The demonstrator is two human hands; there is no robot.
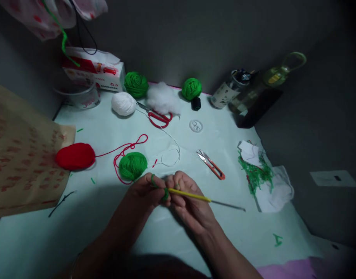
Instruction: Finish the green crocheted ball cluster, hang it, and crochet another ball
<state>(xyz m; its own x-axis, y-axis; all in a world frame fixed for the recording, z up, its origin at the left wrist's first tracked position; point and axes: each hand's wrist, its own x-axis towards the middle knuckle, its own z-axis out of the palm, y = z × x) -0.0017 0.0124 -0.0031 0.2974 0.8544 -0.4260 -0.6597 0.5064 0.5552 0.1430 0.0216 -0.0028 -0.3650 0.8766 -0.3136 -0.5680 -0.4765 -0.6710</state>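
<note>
My left hand [144, 195] is closed on a small green crochet piece [165, 194], with green yarn looped over its index finger. Beside it, my right hand [192, 203] grips a crochet hook [192, 195] by its yellow handle, one metal end pointing right. The fingers of both hands nearly meet, so the hook's other end and part of the green piece are hidden. Just beyond my left hand lies a green yarn ball [133, 166]. Red yarn from a red skein [75, 156] curls around that ball.
Thread snips [211, 164] lie beyond my right hand. Red-handled scissors [160, 118], a white yarn ball [123, 104] and white stuffing [164, 99] sit farther back. Green yarn scraps [257, 174] are at right, a brown paper bag [26, 155] at left. A bottle [259, 93] stands back right.
</note>
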